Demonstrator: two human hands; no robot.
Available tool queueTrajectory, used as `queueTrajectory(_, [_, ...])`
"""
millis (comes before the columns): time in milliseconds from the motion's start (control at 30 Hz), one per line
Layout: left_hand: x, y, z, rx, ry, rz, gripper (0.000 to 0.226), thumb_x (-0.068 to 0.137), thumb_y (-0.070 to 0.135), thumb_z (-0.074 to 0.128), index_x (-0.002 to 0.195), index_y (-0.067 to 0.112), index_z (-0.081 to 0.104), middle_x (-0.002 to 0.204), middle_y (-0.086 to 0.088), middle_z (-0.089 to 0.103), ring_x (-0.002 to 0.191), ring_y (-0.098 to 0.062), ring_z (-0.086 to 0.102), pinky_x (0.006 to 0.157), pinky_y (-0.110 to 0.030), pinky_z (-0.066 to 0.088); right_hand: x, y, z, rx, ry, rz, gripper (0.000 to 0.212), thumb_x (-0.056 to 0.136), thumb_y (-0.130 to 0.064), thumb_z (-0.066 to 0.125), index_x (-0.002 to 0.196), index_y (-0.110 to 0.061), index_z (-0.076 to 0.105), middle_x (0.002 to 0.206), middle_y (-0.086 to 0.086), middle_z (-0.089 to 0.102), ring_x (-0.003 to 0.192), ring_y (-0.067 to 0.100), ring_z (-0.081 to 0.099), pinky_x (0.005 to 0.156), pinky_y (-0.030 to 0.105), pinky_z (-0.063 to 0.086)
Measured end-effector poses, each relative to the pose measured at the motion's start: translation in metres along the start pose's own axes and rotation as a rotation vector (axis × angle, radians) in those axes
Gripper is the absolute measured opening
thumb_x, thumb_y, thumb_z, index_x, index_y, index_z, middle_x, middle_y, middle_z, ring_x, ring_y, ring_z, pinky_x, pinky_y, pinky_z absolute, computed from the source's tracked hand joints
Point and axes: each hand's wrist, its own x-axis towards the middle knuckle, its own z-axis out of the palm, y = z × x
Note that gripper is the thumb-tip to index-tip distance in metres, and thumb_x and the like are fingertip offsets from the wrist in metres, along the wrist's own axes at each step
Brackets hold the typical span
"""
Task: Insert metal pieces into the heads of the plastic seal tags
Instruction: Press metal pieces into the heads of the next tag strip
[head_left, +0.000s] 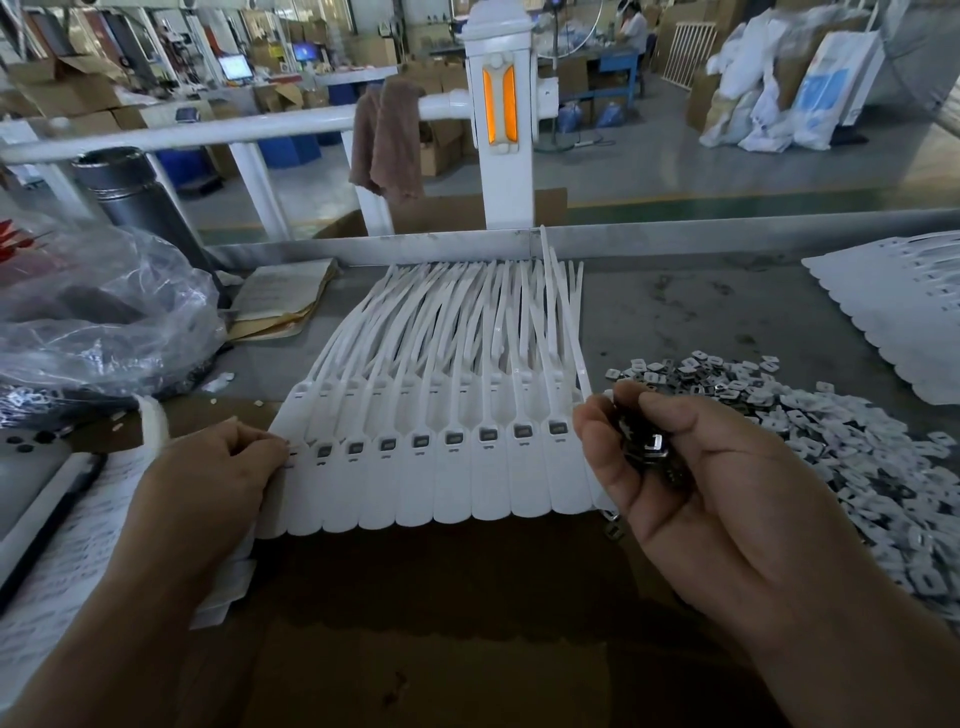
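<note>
Mid-insertion, your left hand (208, 470) pinches the leftmost head of the row of tags (441, 467) on the surface (675, 312) while your right hand (691, 467) grips spare metal pieces (649, 446); next, that last head likely needs its piece pressed home.

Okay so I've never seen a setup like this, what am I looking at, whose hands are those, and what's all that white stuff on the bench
There is no machine here. A single camera worn on a person's head looks down at their own two hands at a workbench. The white band in the middle is a row of plastic seal tags lying side by side on brown cardboard. Most of their heads show a dark insert. The left hand pinches at the head of the leftmost tag. The right hand holds a small clutch of metal pieces. A loose pile of more pieces lies on the bench to its right.
</note>
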Motion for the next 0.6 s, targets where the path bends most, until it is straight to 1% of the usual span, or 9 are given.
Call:
queueTrajectory(133, [-0.004, 0.003, -0.005, 0.116, 0.095, 0.075, 0.014, 0.091, 0.041, 0.051, 0.082, 0.032, 0.055, 0.076, 0.012, 0.059, 0.067, -0.013, 0.057, 0.056, -0.034, 0.048, -0.003, -0.001, 0.001, 0.058, -0.045, 0.057, 0.032, 0.081, -0.020, 0.063, 0.083, 0.010, 0.074, 0.102, 0.032, 0.069, 0.097, 0.047, 0.070, 0.071, 0.047, 0.061])
queueTrajectory(200, [-0.011, 0.015, -0.010, 0.141, 0.175, 0.164, 0.012, 0.092, 0.038, 0.049, 0.086, 0.029, 0.056, 0.075, 0.007, 0.058, 0.066, -0.016, 0.057, 0.059, -0.041, 0.052, -0.005, 0.000, 0.002, 0.086, -0.067, 0.082, 0.044, 0.082, -0.029, 0.062, 0.088, 0.013, 0.073, 0.108, 0.035, 0.067, 0.099, 0.052, 0.067, 0.073, 0.054, 0.059])
queueTrajectory(267, [-0.026, 0.037, -0.013, 0.130, 0.222, 0.268, 0.009, 0.092, 0.036, 0.050, 0.085, 0.033, 0.054, 0.079, 0.007, 0.056, 0.070, -0.016, 0.056, 0.062, -0.042, 0.052, -0.006, 0.001, 0.003, 0.104, -0.084, 0.108, 0.054, 0.084, -0.037, 0.061, 0.101, 0.014, 0.068, 0.112, 0.037, 0.065, 0.101, 0.055, 0.065, 0.076, 0.059, 0.058])
queueTrajectory(333, [-0.047, 0.064, -0.011, 0.117, 0.163, 0.378, 0.012, 0.090, 0.046, 0.048, 0.093, 0.036, 0.055, 0.089, 0.007, 0.057, 0.076, -0.008, 0.056, 0.060, -0.034, 0.052, -0.007, 0.002, 0.005, 0.103, -0.104, 0.127, 0.062, 0.083, -0.041, 0.061, 0.117, 0.010, 0.060, 0.114, 0.038, 0.064, 0.103, 0.056, 0.064, 0.079, 0.062, 0.056])
queueTrajectory(400, [-0.071, 0.092, -0.003, 0.105, 0.082, 0.528, 0.026, 0.086, 0.052, 0.046, 0.101, 0.033, 0.056, 0.101, 0.011, 0.054, 0.081, -0.002, 0.055, 0.056, -0.015, 0.044, -0.008, 0.005, 0.007, 0.096, -0.120, 0.144, 0.069, 0.079, -0.044, 0.062, 0.124, 0.007, 0.056, 0.114, 0.038, 0.064, 0.104, 0.056, 0.064, 0.081, 0.062, 0.056])
queueTrajectory(467, [-0.091, 0.113, 0.007, 0.048, -0.001, 0.669, 0.027, 0.084, 0.051, 0.047, 0.103, 0.035, 0.058, 0.108, 0.016, 0.049, 0.090, 0.004, 0.053, 0.047, -0.010, 0.040, -0.008, 0.007, 0.007, 0.087, -0.121, 0.160, 0.071, 0.078, -0.047, 0.063, 0.127, 0.004, 0.055, 0.115, 0.038, 0.064, 0.105, 0.054, 0.064, 0.083, 0.062, 0.055])
queueTrajectory(500, [-0.097, 0.122, 0.014, 0.019, -0.044, 0.708, 0.028, 0.083, 0.053, 0.046, 0.103, 0.037, 0.058, 0.111, 0.016, 0.048, 0.094, 0.004, 0.052, 0.047, -0.009, 0.039, -0.008, 0.008, 0.006, 0.085, -0.120, 0.167, 0.071, 0.079, -0.049, 0.062, 0.126, 0.004, 0.056, 0.115, 0.038, 0.064, 0.105, 0.053, 0.065, 0.084, 0.061, 0.055])
queueTrajectory(533, [-0.101, 0.128, 0.020, -0.005, -0.084, 0.722, 0.029, 0.082, 0.055, 0.044, 0.103, 0.040, 0.059, 0.114, 0.017, 0.047, 0.098, 0.003, 0.052, 0.050, -0.008, 0.039, -0.007, 0.008, 0.004, 0.085, -0.117, 0.173, 0.070, 0.082, -0.050, 0.062, 0.126, 0.004, 0.057, 0.117, 0.037, 0.064, 0.106, 0.049, 0.066, 0.086, 0.059, 0.056])
queueTrajectory(600, [-0.103, 0.136, 0.032, -0.026, -0.147, 0.734, 0.033, 0.082, 0.058, 0.043, 0.104, 0.042, 0.062, 0.119, 0.017, 0.048, 0.105, -0.001, 0.050, 0.065, -0.013, 0.045, -0.006, 0.008, 0.001, 0.086, -0.103, 0.180, 0.071, 0.088, -0.054, 0.059, 0.125, 0.006, 0.058, 0.120, 0.036, 0.063, 0.105, 0.041, 0.066, 0.091, 0.052, 0.055])
